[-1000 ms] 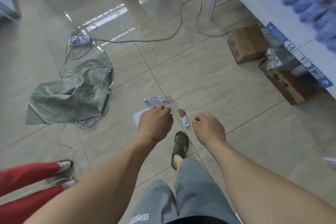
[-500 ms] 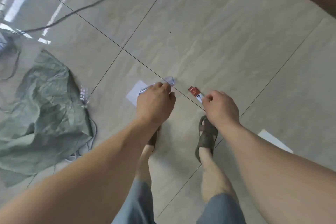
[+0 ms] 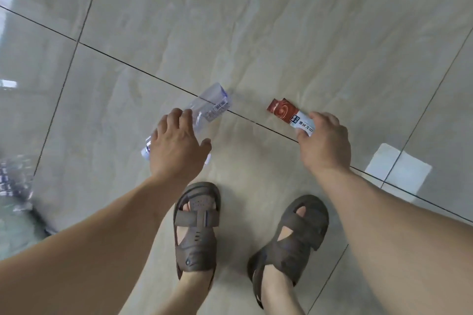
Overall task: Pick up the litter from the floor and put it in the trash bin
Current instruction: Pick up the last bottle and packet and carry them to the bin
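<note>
A clear plastic bottle (image 3: 213,106) lies slantwise on the tiled floor across a tile joint. My left hand (image 3: 178,146) is laid over its middle, fingers curled around it and thumb out to the right. A sliver of white paper (image 3: 208,159) shows just under that hand. A red and white sachet (image 3: 284,111) lies to the right of the bottle, and my right hand (image 3: 323,142) pinches its white end between thumb and fingers. No trash bin is in view.
My two feet in brown sandals (image 3: 197,227) stand just behind both hands. A white sheet of paper (image 3: 399,171) lies on the floor at the right. A blurred green sack with some clear plastic (image 3: 12,202) sits at the left edge.
I have bent much closer to the floor. My left hand has come down over the bottle. My right hand has reached the sachet and closed on its white end.
</note>
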